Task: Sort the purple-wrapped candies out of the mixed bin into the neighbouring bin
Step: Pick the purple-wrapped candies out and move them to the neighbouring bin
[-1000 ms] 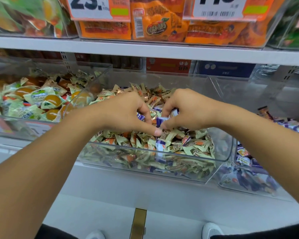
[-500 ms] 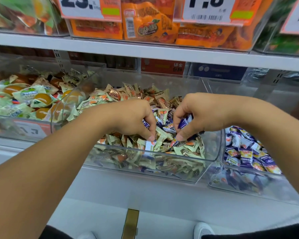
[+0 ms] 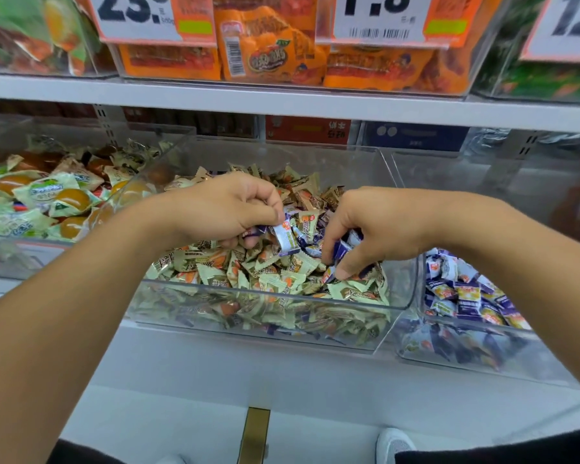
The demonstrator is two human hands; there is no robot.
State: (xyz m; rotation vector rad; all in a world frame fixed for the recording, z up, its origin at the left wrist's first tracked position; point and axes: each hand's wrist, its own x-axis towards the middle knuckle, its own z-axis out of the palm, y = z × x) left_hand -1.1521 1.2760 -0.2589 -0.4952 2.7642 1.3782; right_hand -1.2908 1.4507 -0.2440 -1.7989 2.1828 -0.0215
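— Purple-wrapped candies (image 3: 340,250) sit pinched in our right hand (image 3: 375,229); our left hand (image 3: 228,212) grips another (image 3: 287,237), both over the mixed bin (image 3: 248,316).
— Overfull fists may spill some before the neighbouring bin (image 3: 482,333).

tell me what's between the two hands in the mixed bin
In the head view, loose candies fill the gap between the left hand and the right hand: cream-and-orange wrapped candies mixed with purple-wrapped candies in the mixed bin.
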